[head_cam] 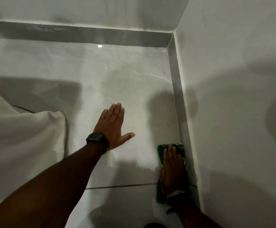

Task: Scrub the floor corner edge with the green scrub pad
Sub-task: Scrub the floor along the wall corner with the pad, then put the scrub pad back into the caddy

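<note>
A green scrub pad [162, 151] lies flat on the pale marble floor, right against the grey skirting strip [176, 89] along the right wall. My right hand [172, 170] presses down on the pad with fingers extended, covering most of it; green shows past the fingertips and by the wrist. My left hand [113, 125], with a black watch on the wrist, rests palm-down on the floor tile, fingers together and thumb spread, holding nothing. The floor corner [170, 45] where the two skirtings meet lies far ahead of the pad.
A white cloth or bedding [23, 134] bulges in from the left over the floor. White walls rise at the back and right. A dark grout line [120, 186] crosses the floor near my right wrist. Shadows fall over the floor and right wall.
</note>
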